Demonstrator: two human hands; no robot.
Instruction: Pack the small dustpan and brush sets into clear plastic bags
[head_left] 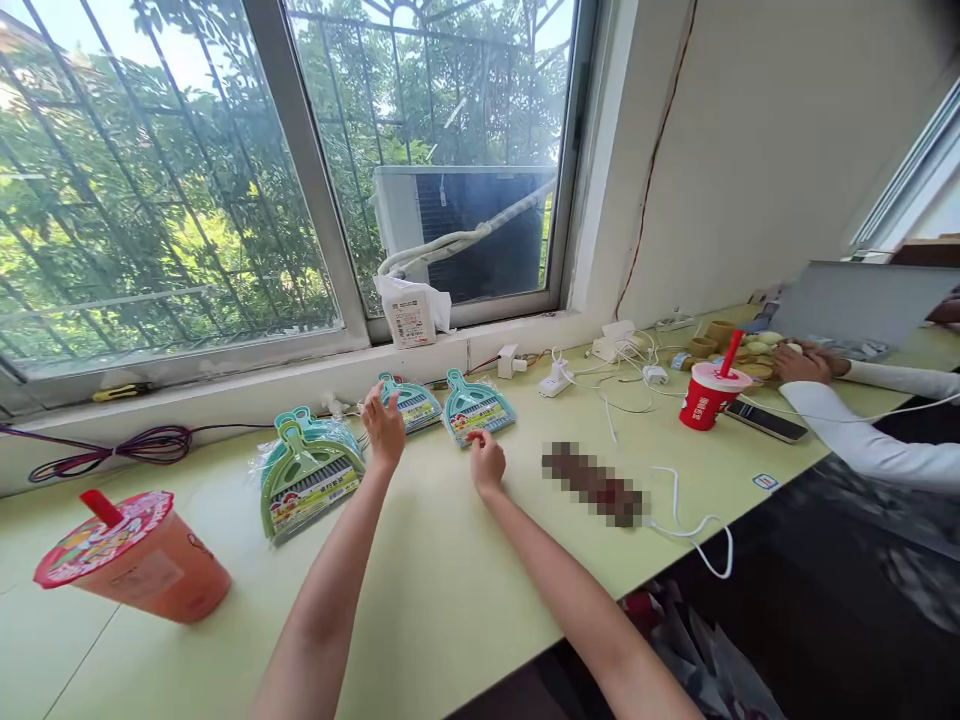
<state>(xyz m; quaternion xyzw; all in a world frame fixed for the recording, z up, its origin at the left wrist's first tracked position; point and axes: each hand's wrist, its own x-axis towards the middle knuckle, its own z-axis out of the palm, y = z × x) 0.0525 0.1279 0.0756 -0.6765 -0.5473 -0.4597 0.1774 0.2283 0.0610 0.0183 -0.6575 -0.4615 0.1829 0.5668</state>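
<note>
Three spots on the pale green table hold plastic-wrapped mini dustpan and brush sets. A stack of them [311, 480] lies at the left, a blue-green set [418, 408] in the middle near the sill, and another teal set [480, 408] to its right. My left hand [384, 425] is raised between the stack and the middle set, its fingers apart and holding nothing visible. Close to the lower edge of the right set is my right hand [487, 460], fingers curled, the fingertips by the wrapping; whether they grip it is unclear.
A large red-lidded drink cup [161, 565] stands at the left front. Rightward are a pixelated object [596, 485], white cables [675, 500], a power strip [555, 380], a red cup [701, 405] and a phone [766, 421]. Another person's hands [802, 363] are at the far right.
</note>
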